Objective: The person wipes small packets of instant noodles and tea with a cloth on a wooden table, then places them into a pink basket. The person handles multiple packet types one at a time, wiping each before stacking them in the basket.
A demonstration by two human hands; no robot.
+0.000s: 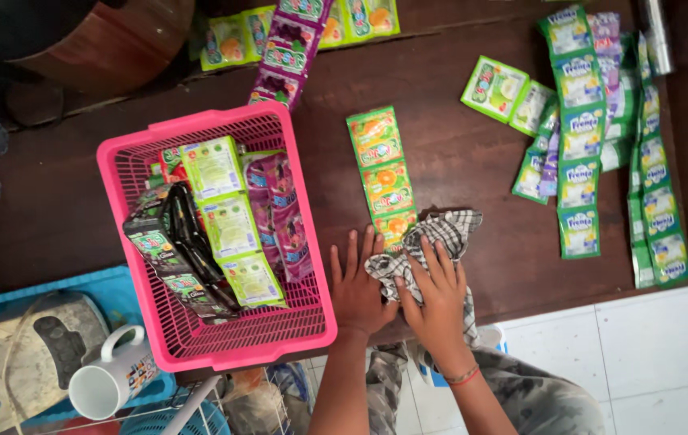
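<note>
The right hand (pixel 439 296) lies palm down on a checked cloth (pixel 432 242), fingers spread and pressing its bunched middle against the dark wooden table (pixel 456 153) — flat on it, not gripping. A thin band circles that wrist. The left hand (pixel 357 283) rests just beside it, also flat and open, its fingertips touching the cloth's left edge and holding nothing.

The cloth sits near the table's front edge, its far corner overlapping the lowest packet of a green and orange sachet strip (pixel 382 173) that runs away from the hands. Just left of the left hand stands a pink plastic basket (pixel 295 173), filled with light green, purple and dark sachet strips lying lengthwise.

Further right, well apart from the hands, several long green and white sachet strips (pixel 579 145) lie side by side — 2 loose green sachets beside them. More strips, purple and yellow-green, lie at the table's far edge. Below the basket, a white mug (pixel 110 379) lies tipped on a blue tray.
</note>
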